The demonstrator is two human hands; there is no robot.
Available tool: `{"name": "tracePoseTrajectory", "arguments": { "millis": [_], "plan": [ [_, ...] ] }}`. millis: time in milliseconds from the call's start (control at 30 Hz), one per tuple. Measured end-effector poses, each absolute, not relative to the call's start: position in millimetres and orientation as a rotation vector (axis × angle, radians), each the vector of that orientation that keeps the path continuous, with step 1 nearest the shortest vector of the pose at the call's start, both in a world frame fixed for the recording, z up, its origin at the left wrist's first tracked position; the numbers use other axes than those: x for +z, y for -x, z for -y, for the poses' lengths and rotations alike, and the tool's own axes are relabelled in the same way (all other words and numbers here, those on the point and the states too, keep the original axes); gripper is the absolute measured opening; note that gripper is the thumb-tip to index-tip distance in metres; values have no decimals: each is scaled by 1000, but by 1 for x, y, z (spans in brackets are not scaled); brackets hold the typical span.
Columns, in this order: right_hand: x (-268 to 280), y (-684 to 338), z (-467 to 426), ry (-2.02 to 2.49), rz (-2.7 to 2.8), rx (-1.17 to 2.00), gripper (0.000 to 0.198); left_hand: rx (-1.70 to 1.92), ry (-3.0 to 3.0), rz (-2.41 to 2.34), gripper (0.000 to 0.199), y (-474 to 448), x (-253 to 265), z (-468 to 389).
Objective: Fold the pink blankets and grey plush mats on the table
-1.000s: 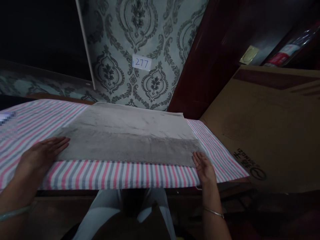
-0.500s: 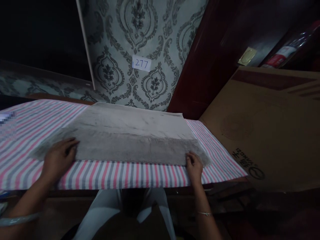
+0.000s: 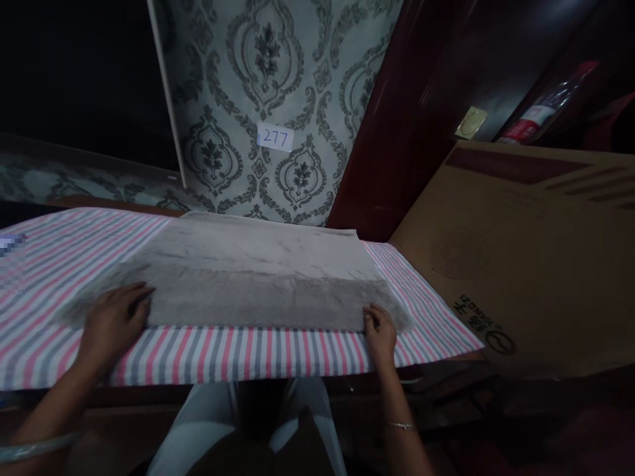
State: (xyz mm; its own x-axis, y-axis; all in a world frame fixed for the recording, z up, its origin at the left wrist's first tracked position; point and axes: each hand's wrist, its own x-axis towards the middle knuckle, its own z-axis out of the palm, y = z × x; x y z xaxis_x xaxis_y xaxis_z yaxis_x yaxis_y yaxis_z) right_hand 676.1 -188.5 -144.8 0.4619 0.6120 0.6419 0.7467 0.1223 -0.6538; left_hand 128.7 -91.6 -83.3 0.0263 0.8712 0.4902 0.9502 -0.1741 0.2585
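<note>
A grey, plush-looking towel (image 3: pixel 258 301) lies flat across a striped cloth. Its near part forms a darker band, apparently folded over a lighter far part. At the left end of the near edge, my left hand (image 3: pixel 116 317) rests on the towel with its fingers curled and the thumb close to them. My right hand (image 3: pixel 381 330) is at the right end of that edge, thumb and fingers pinched on the fabric. The fingertips of both hands are partly hidden against the pile.
Under the towel, the pink, grey and white striped cloth (image 3: pixel 213 357) covers the table. A large cardboard box (image 3: pixel 536 264) stands at the right, with a plastic bottle (image 3: pixel 540 112) behind it. Beyond are a patterned wall with a paper marked 277 (image 3: pixel 275 137) and a dark screen (image 3: pixel 84 79).
The camera view has shifted slightly, so the scene sits a little lower and further left. Both hands stay at the towel's near edge, and the towel looks the same.
</note>
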Motion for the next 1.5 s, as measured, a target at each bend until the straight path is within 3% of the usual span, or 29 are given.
{"name": "tracePoseTrajectory", "arguments": {
  "millis": [533, 900, 1267, 1500],
  "plan": [
    [-151, -682, 183, 1593, 1262, -172, 32, -769, 2157, 1911, 57, -124, -80, 86],
    [-123, -700, 158, 1783, 1537, -297, 40, -147, 2294, 1998, 60, -150, -30, 41],
    [-91, -675, 128, 2150, 1993, -129, 73, 68, 2266, 1945, 54, -157, -20, 30],
    [-75, -679, 121, 2135, 2071, -118, 55, 38, 2418, 1894, 61, -133, -15, 36]
  ]
}}
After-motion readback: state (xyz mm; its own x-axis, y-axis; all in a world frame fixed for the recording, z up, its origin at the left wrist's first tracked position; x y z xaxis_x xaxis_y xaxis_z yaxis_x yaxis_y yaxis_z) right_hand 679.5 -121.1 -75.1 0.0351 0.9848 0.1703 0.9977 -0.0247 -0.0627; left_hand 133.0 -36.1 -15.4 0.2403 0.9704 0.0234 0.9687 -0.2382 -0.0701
